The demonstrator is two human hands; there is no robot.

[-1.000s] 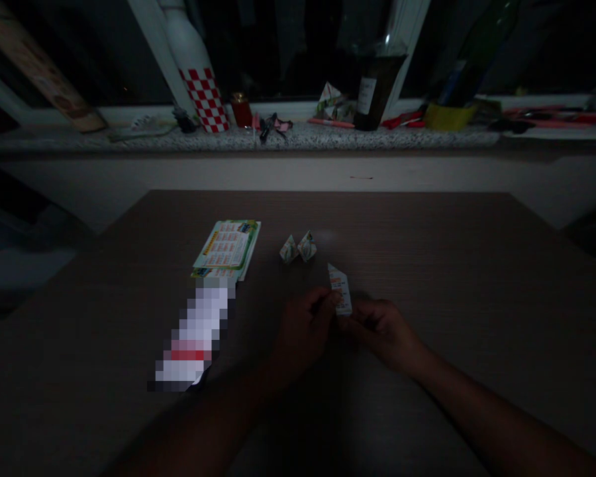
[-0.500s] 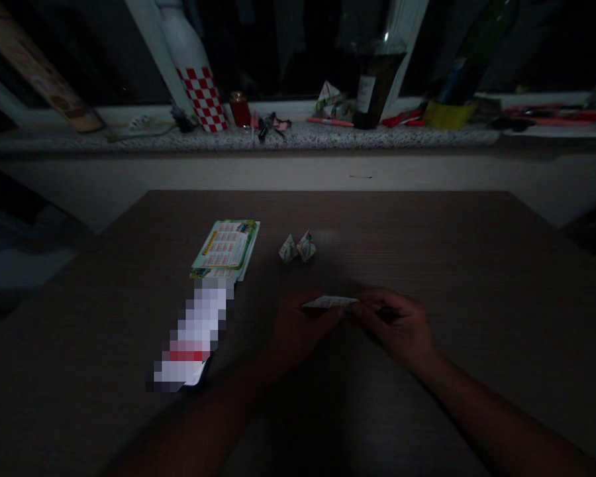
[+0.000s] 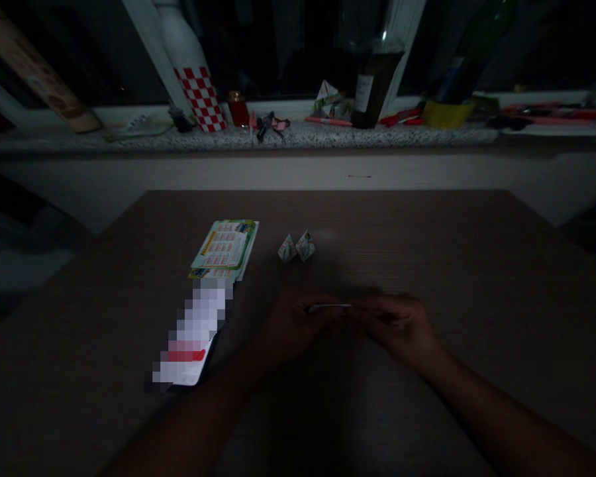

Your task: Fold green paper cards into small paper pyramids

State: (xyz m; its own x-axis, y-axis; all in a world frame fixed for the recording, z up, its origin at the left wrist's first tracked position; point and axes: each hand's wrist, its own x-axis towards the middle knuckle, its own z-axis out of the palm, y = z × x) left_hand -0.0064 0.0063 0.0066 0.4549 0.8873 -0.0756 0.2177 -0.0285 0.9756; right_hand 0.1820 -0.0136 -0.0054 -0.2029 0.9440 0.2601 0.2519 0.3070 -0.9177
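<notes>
The scene is dim. Over the middle of a dark wooden table [image 3: 451, 252], my left hand [image 3: 293, 324] and my right hand [image 3: 397, 324] pinch the two ends of a small printed paper piece [image 3: 329, 307]. The piece lies almost flat and edge-on to me, so only a thin pale strip shows. Both hands have closed fingers. Beyond them sit two small folded paper shapes [image 3: 296, 248] side by side on the table.
A stack of printed cards [image 3: 224, 248] lies left of centre, with a blurred white and red object [image 3: 191, 334] nearer me. The speckled windowsill [image 3: 417, 136] behind holds a checkered bottle [image 3: 191, 66], a dark bottle [image 3: 370, 86], a yellow tape roll [image 3: 447, 114] and pens.
The paper piece stood upright between my fingers a second ago; it has been tipped down flat and edge-on. Both hands shifted slightly lower and the right hand moved a little right.
</notes>
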